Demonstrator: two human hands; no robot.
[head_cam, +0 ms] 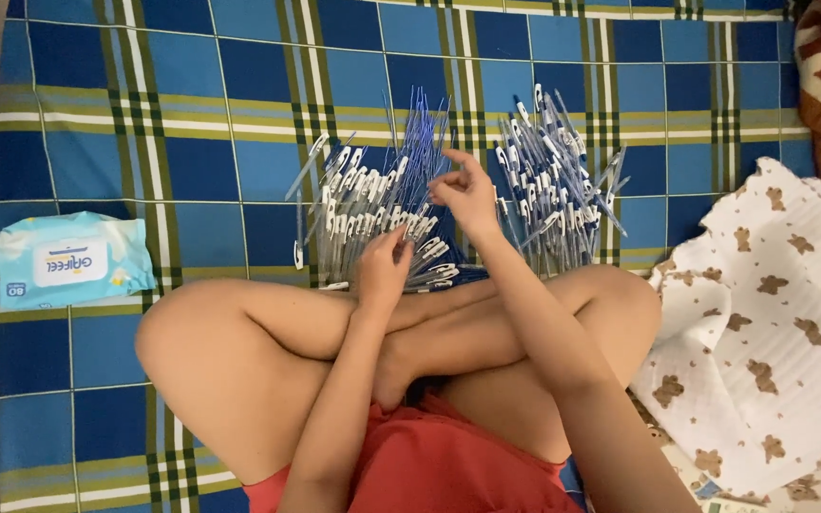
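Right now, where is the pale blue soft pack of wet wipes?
In the head view, the pale blue soft pack of wet wipes lies on the blue checked blanket, at the person's left, beside the bent knee.

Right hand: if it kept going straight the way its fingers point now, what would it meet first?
The right hand points up and left in the picture, toward the thin blue pen refills fanned on the blue-and-green checked mat. It would likely meet those first, though its height above them is unclear.
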